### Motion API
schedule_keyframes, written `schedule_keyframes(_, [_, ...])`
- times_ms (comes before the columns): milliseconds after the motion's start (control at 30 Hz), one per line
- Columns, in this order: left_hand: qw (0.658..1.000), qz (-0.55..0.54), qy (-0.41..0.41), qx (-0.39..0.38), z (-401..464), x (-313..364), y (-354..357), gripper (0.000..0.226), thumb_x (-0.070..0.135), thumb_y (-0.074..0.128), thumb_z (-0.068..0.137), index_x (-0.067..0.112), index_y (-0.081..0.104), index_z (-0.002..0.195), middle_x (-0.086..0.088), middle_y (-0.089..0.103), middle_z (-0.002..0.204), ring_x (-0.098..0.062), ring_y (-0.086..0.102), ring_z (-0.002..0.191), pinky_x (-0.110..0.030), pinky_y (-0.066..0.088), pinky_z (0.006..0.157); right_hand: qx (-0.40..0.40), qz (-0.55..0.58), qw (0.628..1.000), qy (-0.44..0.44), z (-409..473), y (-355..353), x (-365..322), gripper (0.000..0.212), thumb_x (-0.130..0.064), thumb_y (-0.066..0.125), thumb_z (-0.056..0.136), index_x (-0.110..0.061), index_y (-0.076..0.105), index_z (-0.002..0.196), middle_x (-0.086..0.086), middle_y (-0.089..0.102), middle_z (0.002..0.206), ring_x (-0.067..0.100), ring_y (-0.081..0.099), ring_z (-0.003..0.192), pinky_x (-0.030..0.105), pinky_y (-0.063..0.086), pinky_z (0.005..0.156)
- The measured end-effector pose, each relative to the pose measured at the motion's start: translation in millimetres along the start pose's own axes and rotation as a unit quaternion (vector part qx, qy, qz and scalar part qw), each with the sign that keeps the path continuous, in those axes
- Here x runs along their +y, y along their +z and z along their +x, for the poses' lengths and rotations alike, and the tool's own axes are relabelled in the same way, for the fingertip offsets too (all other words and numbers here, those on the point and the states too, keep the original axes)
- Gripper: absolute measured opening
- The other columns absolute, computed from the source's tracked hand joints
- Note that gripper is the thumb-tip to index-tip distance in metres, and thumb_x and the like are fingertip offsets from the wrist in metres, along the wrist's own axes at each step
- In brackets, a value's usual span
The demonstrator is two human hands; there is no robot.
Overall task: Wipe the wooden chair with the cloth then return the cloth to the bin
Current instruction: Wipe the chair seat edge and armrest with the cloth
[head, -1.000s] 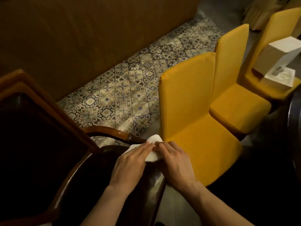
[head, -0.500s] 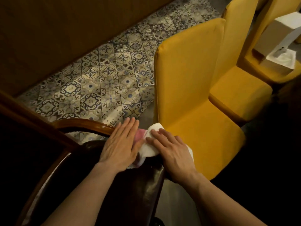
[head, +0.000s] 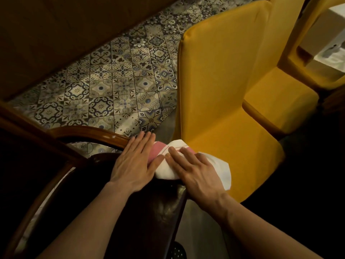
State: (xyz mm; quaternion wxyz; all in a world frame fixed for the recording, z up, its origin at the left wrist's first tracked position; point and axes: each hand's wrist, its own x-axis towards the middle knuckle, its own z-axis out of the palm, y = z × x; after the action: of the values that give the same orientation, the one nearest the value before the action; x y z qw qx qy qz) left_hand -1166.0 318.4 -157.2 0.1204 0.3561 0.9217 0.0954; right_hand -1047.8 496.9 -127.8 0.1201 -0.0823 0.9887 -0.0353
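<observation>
The dark wooden chair (head: pixel 89 133) fills the lower left, with a curved armrest and a glossy dark seat edge. A white cloth (head: pixel 169 169) with a pink band lies over the far corner of that seat. My left hand (head: pixel 134 161) rests flat on the cloth's pink end, fingers straight and together. My right hand (head: pixel 194 169) presses flat on the white part, and a loose corner of the cloth hangs past it to the right. No bin is in view.
A yellow upholstered chair (head: pixel 224 101) stands close on the right of the wooden chair, with two more yellow chairs (head: pixel 276 94) behind it. A white box (head: pixel 328 53) sits on the farthest seat. Patterned floor tiles (head: pixel 115 86) run along a brown wall.
Both hands have spread apart on the cloth, which now shows its pink band and a wider white part. The view has moved closer and lower over the chair.
</observation>
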Motion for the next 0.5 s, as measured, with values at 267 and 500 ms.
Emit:
schedule_keyframes(267, [1.000, -0.008, -0.010, -0.002, 0.7, 1.9, 1.8, 0.075, 0.059, 0.006, 0.097, 0.015, 0.002, 0.157, -0.001, 0.002, 0.166, -0.010, -0.010, 0.151, -0.034, -0.004, 0.124, -0.030, -0.035, 0.998, 0.044, -38.0, -0.2, 20.4, 0.087, -0.042, 0.076, 0.082, -0.018, 0.033, 0.153, 0.008, 0.030, 0.161, 0.035, 0.039, 0.137, 0.046, 0.044, 0.097])
schedule_keyframes(500, [1.000, -0.006, -0.017, -0.015, 1.2, 2.5, 1.9, 0.074, 0.059, 0.004, 0.097, 0.015, -0.003, 0.157, 0.000, -0.004, 0.166, -0.009, -0.014, 0.150, -0.034, -0.005, 0.124, -0.036, -0.034, 0.997, 0.066, -51.4, -2.9, 23.5, 0.090, -0.042, 0.080, 0.077, -0.016, 0.036, 0.151, 0.009, 0.035, 0.159, 0.035, 0.040, 0.137, 0.046, 0.047, 0.095])
